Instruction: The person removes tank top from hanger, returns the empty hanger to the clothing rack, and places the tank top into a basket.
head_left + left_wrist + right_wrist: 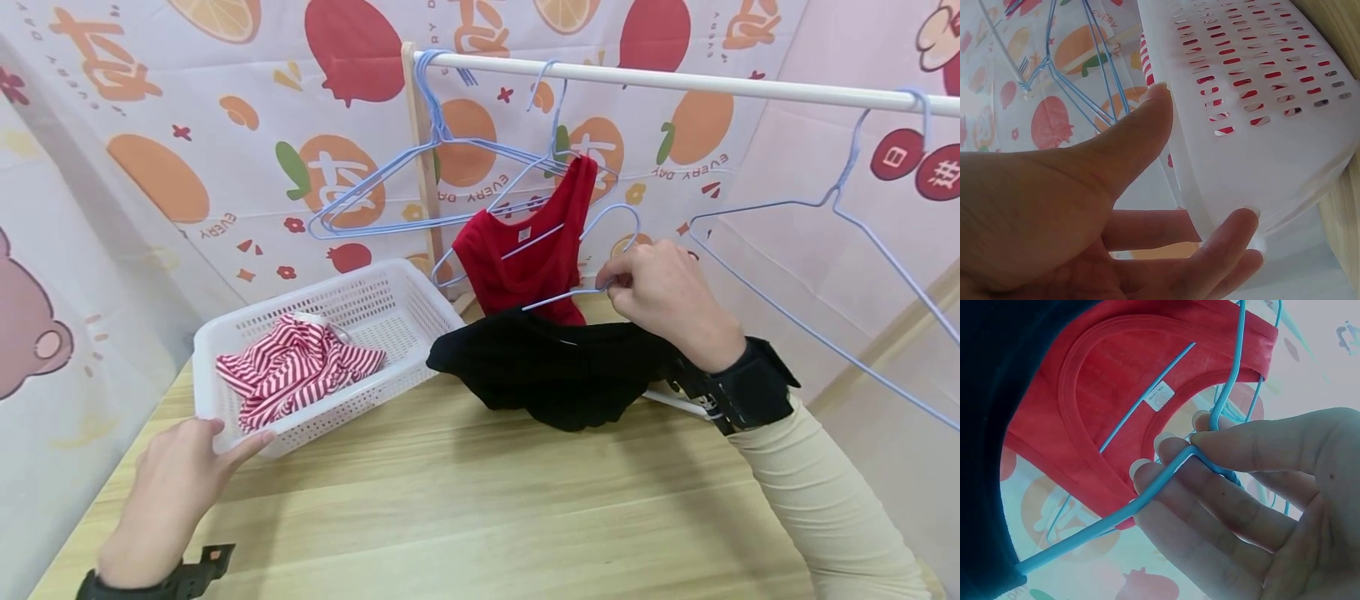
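My right hand (675,296) pinches a blue wire hanger (558,297) at the neck below its hook. From that hanger hangs a black garment (555,371), low over the table. The right wrist view shows the hanger wire (1110,519) between thumb and fingers, with a red tank top (1104,394) behind it. My left hand (176,475) grips the near left corner of a white plastic basket (375,396). In the left wrist view its thumb lies on the rim and its fingers reach round the corner. A red-and-white striped garment (288,367) lies crumpled inside the basket.
A white rail (675,81) on a wooden post (422,158) crosses the back. Several blue hangers (375,227) hang at its left; the red tank top (487,242) hangs nearby. A bare hanger (772,287) hangs at right. The wooden table (465,508) lies below.
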### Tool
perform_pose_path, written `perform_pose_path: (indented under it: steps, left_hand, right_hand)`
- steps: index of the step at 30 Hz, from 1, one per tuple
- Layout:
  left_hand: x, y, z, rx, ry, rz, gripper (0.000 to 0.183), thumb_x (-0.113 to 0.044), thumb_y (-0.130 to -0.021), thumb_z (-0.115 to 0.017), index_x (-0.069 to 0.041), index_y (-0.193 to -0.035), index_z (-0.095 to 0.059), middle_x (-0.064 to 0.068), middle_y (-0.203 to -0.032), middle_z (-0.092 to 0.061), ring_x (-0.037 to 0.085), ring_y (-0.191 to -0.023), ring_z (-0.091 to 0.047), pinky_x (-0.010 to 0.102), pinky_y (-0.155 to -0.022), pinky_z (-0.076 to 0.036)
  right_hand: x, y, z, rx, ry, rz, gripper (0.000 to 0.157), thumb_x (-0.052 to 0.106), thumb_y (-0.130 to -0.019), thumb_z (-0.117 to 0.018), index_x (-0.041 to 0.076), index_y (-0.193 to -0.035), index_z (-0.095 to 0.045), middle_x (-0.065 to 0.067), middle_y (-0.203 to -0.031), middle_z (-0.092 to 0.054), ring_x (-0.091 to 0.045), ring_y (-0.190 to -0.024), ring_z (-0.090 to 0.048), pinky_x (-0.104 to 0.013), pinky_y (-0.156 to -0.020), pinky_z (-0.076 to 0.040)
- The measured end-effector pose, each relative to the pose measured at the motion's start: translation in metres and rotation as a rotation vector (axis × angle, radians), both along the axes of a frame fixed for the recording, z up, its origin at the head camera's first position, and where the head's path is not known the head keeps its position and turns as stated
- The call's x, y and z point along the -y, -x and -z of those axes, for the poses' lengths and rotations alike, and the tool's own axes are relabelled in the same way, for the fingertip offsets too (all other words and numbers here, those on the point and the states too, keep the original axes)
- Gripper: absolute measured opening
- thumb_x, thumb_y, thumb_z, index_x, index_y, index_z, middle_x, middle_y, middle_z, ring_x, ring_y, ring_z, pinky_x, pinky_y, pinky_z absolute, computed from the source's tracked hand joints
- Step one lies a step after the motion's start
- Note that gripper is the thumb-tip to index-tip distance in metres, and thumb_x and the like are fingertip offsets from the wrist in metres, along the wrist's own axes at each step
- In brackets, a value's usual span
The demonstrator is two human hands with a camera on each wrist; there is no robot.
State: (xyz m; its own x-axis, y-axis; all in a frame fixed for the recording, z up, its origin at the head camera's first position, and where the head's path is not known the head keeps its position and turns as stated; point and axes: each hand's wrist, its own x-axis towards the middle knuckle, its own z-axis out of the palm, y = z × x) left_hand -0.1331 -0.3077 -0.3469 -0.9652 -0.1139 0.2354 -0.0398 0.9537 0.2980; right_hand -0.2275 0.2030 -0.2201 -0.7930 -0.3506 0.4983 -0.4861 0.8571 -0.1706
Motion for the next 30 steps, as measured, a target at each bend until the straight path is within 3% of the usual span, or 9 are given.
perform_pose_path:
  steps: [4, 7, 12, 15, 18, 21, 24, 27, 30]
  left_hand:
    - [-0.001, 0.000, 0.000, -0.006, -0.010, 0.007, 0.062, -0.043, -0.090, -0.077, 0.019, -0.093, -0.067, 0.030, -0.073, -0.063, 0.038, -0.063, -0.057, 0.041, -0.051, -0.037]
    - [0.000, 0.001, 0.001, 0.007, -0.005, 0.003, 0.065, -0.045, -0.090, -0.077, 0.019, -0.095, -0.067, 0.033, -0.077, -0.064, 0.041, -0.065, -0.058, 0.042, -0.052, -0.039]
    - [0.001, 0.001, -0.001, 0.042, 0.017, -0.009, 0.080, -0.051, -0.090, -0.075, 0.025, -0.111, -0.062, 0.048, -0.110, -0.060, 0.058, -0.085, -0.063, 0.051, -0.059, -0.047]
    - [0.000, 0.000, -0.006, 0.035, 0.027, -0.003, 0.082, -0.053, -0.089, -0.075, 0.024, -0.113, -0.061, 0.048, -0.105, -0.061, 0.056, -0.080, -0.063, 0.049, -0.057, -0.046]
    - [-0.007, -0.002, -0.012, -0.024, 0.040, 0.012, 0.080, -0.053, -0.088, -0.077, 0.021, -0.111, -0.062, 0.041, -0.089, -0.064, 0.045, -0.066, -0.060, 0.047, -0.053, -0.043]
    - [-0.023, -0.001, -0.022, -0.131, 0.047, 0.058, 0.074, -0.048, -0.086, -0.081, 0.017, -0.116, -0.062, 0.038, -0.091, -0.065, 0.048, -0.068, -0.060, 0.054, -0.058, -0.046]
    - [-0.045, 0.003, -0.034, -0.218, 0.018, 0.140, 0.072, -0.039, -0.084, -0.084, 0.014, -0.126, -0.060, 0.041, -0.113, -0.065, 0.059, -0.095, -0.062, 0.068, -0.078, -0.049]
    - [-0.069, 0.008, -0.047, -0.250, -0.024, 0.232, 0.074, -0.035, -0.084, -0.086, 0.011, -0.135, -0.058, 0.039, -0.129, -0.062, 0.059, -0.116, -0.058, 0.071, -0.094, -0.046]
    - [-0.094, 0.012, -0.061, -0.237, -0.062, 0.306, 0.072, -0.037, -0.086, -0.084, 0.007, -0.137, -0.059, 0.033, -0.131, -0.064, 0.052, -0.121, -0.059, 0.069, -0.099, -0.046]
  right_hand:
    - [0.000, 0.000, 0.000, 0.006, -0.002, 0.004, 0.022, 0.001, -0.088, -0.062, 0.005, -0.092, -0.083, -0.013, -0.075, -0.073, -0.022, -0.058, -0.053, -0.029, -0.047, -0.037]
    - [0.000, -0.001, 0.000, 0.007, -0.005, 0.007, 0.023, 0.001, -0.088, -0.061, 0.006, -0.092, -0.083, -0.012, -0.075, -0.073, -0.022, -0.057, -0.052, -0.029, -0.047, -0.036]
    - [0.001, 0.000, 0.000, -0.001, -0.007, -0.004, 0.025, 0.000, -0.088, -0.060, 0.006, -0.091, -0.083, -0.012, -0.074, -0.073, -0.023, -0.058, -0.053, -0.030, -0.048, -0.037]
    - [0.002, 0.000, -0.001, -0.004, -0.005, -0.014, 0.025, -0.001, -0.087, -0.059, 0.006, -0.090, -0.083, -0.012, -0.075, -0.074, -0.023, -0.059, -0.056, -0.029, -0.049, -0.038]
    - [0.003, 0.000, -0.002, -0.005, -0.007, -0.028, 0.026, -0.002, -0.086, -0.059, 0.006, -0.089, -0.083, -0.012, -0.076, -0.075, -0.023, -0.059, -0.057, -0.029, -0.049, -0.038]
    - [0.004, -0.001, -0.003, -0.015, -0.013, -0.042, 0.027, -0.002, -0.086, -0.059, 0.006, -0.089, -0.084, -0.011, -0.075, -0.075, -0.022, -0.060, -0.059, -0.029, -0.049, -0.038]
    - [0.006, -0.003, -0.005, -0.022, -0.017, -0.052, 0.027, -0.003, -0.085, -0.059, 0.007, -0.089, -0.084, -0.010, -0.075, -0.075, -0.021, -0.056, -0.055, -0.028, -0.047, -0.034]
    - [0.008, -0.006, -0.006, -0.005, -0.017, -0.060, 0.026, -0.002, -0.086, -0.061, 0.007, -0.092, -0.084, -0.010, -0.075, -0.075, -0.018, -0.050, -0.046, -0.028, -0.045, -0.030]
    - [0.010, -0.009, -0.007, 0.024, -0.015, -0.063, 0.024, 0.000, -0.087, -0.062, 0.007, -0.096, -0.084, -0.011, -0.076, -0.075, -0.016, -0.047, -0.037, -0.028, -0.044, -0.027]
